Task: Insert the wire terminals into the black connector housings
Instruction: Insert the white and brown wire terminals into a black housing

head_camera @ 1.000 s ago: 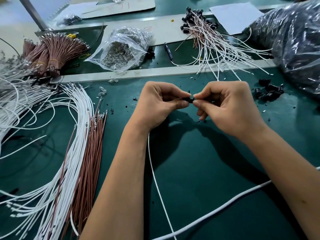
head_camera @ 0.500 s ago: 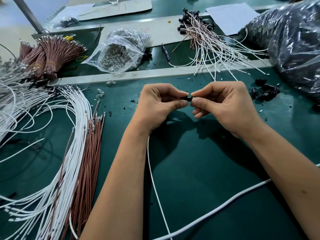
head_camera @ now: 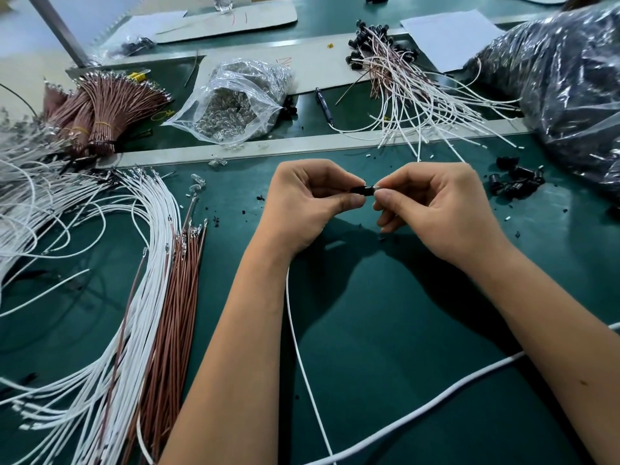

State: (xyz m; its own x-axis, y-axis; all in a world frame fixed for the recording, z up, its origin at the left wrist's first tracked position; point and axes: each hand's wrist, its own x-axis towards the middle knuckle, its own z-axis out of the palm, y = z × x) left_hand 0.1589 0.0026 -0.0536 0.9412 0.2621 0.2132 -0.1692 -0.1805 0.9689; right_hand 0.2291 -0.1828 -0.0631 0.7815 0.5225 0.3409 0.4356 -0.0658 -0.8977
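Left hand (head_camera: 312, 203) and right hand (head_camera: 436, 206) both pinching black housing (head_camera: 363, 190); clear bag (head_camera: 235, 102) of clear parts behind.

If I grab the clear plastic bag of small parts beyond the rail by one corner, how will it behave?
The clear plastic bag would probably sag and shift: its film is crumpled and slack. It looks full of tiny loose glassy pieces, so likely heavy for its size. Its mouth seems open toward the metal rail, so contents may spill.

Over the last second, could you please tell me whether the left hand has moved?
No. The left hand stays just on the near side of the metal strip, still pinching the black housing.
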